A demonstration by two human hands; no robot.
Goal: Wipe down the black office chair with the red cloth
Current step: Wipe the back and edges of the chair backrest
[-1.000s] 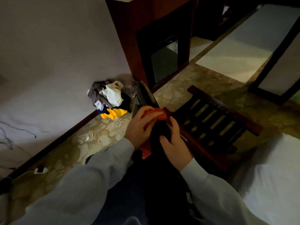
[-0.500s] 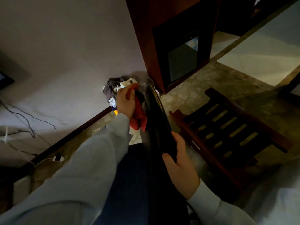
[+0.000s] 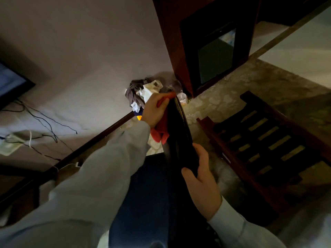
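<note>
Wiping black office chair (image 3: 179, 138) top: left hand (image 3: 154, 111) clutches red cloth (image 3: 160, 131) there, right hand (image 3: 202, 179) grips chair lower; next likely sweep downward.

Head view looks steeply down, close above floor (image 3: 223, 104).

Left hand (image 3: 155, 110) presses red cloth (image 3: 160, 130) against black chair (image 3: 179, 133) — right hand (image 3: 202, 181) grips it.
</note>
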